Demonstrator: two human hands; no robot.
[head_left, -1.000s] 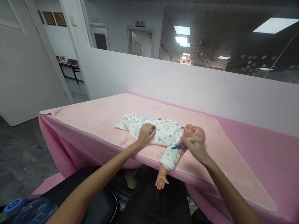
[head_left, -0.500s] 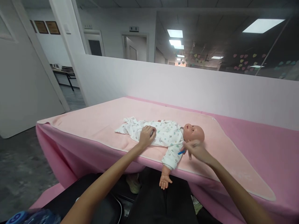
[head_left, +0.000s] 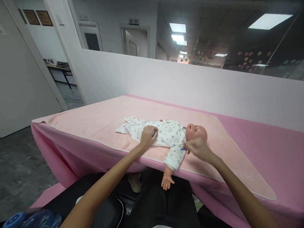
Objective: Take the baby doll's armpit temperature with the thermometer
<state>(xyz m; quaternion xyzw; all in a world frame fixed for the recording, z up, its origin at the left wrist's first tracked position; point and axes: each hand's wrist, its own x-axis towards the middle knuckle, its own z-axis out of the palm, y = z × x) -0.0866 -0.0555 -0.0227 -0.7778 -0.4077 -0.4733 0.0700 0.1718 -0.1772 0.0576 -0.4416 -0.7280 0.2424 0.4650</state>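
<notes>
A baby doll (head_left: 169,133) in a white patterned outfit lies on its back, head to the right, one arm hanging over the table's front edge. My left hand (head_left: 148,136) rests on the doll's lower body. Its fingers curl around something small and greyish that I cannot make out. Beside the doll's head and shoulder is my right hand (head_left: 199,148), blurred by motion. Its fingers are closed on a small blue stick-like thing (head_left: 183,148), mostly hidden, just over the doll's sleeve.
A light pink blanket (head_left: 95,117) covers much of the table, over a darker pink cloth (head_left: 266,142). A white partition wall (head_left: 190,85) with glass above it stands behind. At the lower left are a black seat (head_left: 104,209) and a bottle with a blue cap (head_left: 16,220).
My right hand has shifted slightly up and left, and less of the blue thing shows. My left hand stays on the doll. The view has tilted slightly.
</notes>
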